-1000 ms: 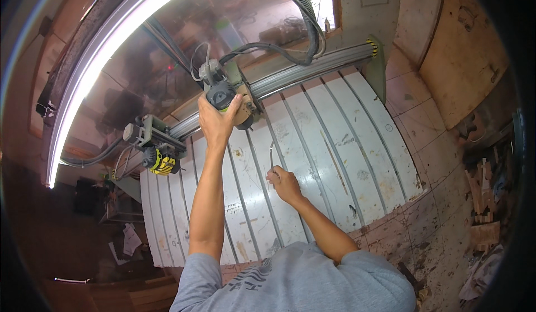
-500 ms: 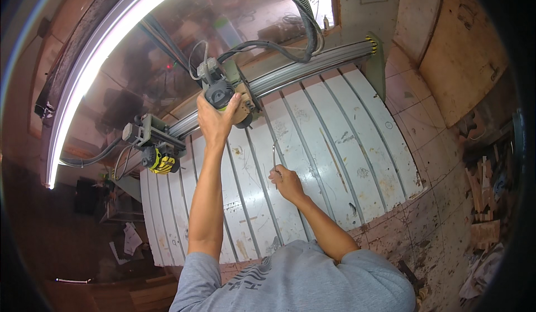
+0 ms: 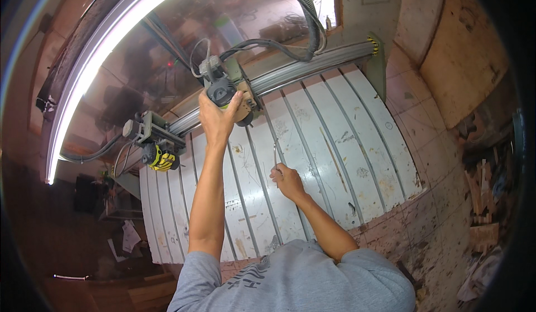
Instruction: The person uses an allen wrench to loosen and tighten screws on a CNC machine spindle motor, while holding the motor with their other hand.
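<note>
My left hand [image 3: 216, 117] is wrapped round the lower body of a black and grey router [image 3: 221, 90] on the machine's gantry, with the thumb on its right side. The far fingers are hidden behind the router. A dark collet with a short bit tip sticks out below it. In my right hand [image 3: 289, 182], closed over the slotted white bed [image 3: 329, 169], is a slim metal wrench [image 3: 274, 154]. Its free end points away from me, below and to the right of the router.
A second router [image 3: 162, 160], with a yellow and black body, hangs farther left on the gantry. The metal rail [image 3: 318, 64] crosses behind the bed to a green end plate [image 3: 378, 69]. A bright tube lamp [image 3: 95, 60] arcs overhead. Wood scraps [image 3: 483, 206] lie at right.
The wrench in my right hand has turned slightly, and its hooked end now looks straighter. My left hand keeps its place on the router.
</note>
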Demonstrator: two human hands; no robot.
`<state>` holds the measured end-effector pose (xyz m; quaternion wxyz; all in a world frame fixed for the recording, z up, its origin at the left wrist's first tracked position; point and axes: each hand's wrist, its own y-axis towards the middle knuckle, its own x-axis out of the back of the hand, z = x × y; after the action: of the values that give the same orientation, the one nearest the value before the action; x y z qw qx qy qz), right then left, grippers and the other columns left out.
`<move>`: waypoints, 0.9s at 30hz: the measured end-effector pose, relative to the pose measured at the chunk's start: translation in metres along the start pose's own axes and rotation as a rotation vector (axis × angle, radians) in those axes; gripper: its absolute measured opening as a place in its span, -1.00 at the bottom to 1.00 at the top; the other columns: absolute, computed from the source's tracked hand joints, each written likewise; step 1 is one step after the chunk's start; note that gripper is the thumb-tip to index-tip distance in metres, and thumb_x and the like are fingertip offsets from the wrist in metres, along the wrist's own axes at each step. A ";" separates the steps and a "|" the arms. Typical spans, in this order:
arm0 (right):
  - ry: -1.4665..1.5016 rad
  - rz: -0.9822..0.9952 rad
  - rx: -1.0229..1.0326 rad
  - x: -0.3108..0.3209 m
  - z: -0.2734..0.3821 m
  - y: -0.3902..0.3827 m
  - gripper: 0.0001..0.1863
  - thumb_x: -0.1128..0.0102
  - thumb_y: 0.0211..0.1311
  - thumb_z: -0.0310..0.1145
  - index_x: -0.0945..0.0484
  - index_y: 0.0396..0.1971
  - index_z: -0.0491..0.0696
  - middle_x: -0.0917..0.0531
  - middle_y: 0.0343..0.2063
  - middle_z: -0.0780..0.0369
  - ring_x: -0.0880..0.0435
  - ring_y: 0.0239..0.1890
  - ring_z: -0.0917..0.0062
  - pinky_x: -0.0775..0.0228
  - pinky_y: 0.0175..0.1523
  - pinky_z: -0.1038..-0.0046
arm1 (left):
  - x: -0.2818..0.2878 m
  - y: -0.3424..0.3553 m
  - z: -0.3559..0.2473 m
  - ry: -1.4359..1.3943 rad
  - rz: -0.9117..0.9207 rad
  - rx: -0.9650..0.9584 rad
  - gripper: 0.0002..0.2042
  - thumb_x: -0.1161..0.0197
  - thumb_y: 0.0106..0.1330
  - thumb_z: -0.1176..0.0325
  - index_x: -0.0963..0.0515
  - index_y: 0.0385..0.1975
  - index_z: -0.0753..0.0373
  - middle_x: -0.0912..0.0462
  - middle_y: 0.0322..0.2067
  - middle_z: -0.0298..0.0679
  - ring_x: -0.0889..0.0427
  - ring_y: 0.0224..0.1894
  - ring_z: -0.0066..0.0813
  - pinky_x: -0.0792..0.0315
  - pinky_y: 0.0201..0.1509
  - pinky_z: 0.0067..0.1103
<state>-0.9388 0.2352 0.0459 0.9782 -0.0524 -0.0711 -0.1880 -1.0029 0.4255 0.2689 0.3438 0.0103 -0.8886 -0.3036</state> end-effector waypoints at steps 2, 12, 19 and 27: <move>0.003 0.016 0.001 -0.004 -0.008 -0.002 -0.77 -0.11 0.50 -0.33 -0.58 -0.24 -0.20 -0.78 -0.38 0.13 -0.75 -0.41 0.51 -0.55 -0.34 0.45 | 0.001 -0.003 0.004 -0.052 -0.004 -0.006 -0.15 -0.57 0.09 -0.10 -0.39 0.14 0.51 -0.60 0.00 0.18 -0.64 0.04 0.09 -0.48 0.15 -0.24; 0.053 0.036 -0.114 0.007 -0.027 -0.007 -0.79 -0.08 0.51 -0.37 -0.56 -0.26 -0.22 -0.74 -0.41 0.12 -0.73 -0.45 0.52 -0.59 -0.35 0.47 | -0.001 0.000 0.003 -0.030 -0.045 -0.041 -0.16 -0.57 0.06 -0.09 -0.37 0.11 0.50 -0.57 -0.05 0.16 -0.61 0.04 0.07 -0.51 0.12 -0.24; 0.108 0.072 -0.153 0.008 -0.033 -0.009 -0.73 -0.05 0.53 -0.32 -0.54 -0.31 -0.22 -0.74 -0.42 0.12 -0.75 -0.43 0.51 -0.63 -0.32 0.45 | 0.003 0.000 0.004 -0.042 -0.020 -0.021 -0.11 -0.57 0.07 -0.10 -0.35 0.15 0.54 -0.58 -0.03 0.17 -0.61 0.07 0.07 -0.49 0.15 -0.23; 0.062 0.083 -0.161 0.007 -0.038 -0.004 -0.70 -0.05 0.53 -0.28 -0.53 -0.34 -0.21 -0.73 -0.46 0.13 -0.74 -0.47 0.52 -0.62 -0.35 0.46 | 0.002 0.002 0.006 -0.040 -0.020 -0.036 -0.13 -0.58 0.07 -0.10 -0.36 0.14 0.51 -0.60 -0.04 0.16 -0.63 0.06 0.07 -0.50 0.14 -0.23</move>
<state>-0.9290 0.2238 0.0102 0.9795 -0.1279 -0.0234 -0.1538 -1.0076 0.4304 0.2678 0.3232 0.0068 -0.8894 -0.3233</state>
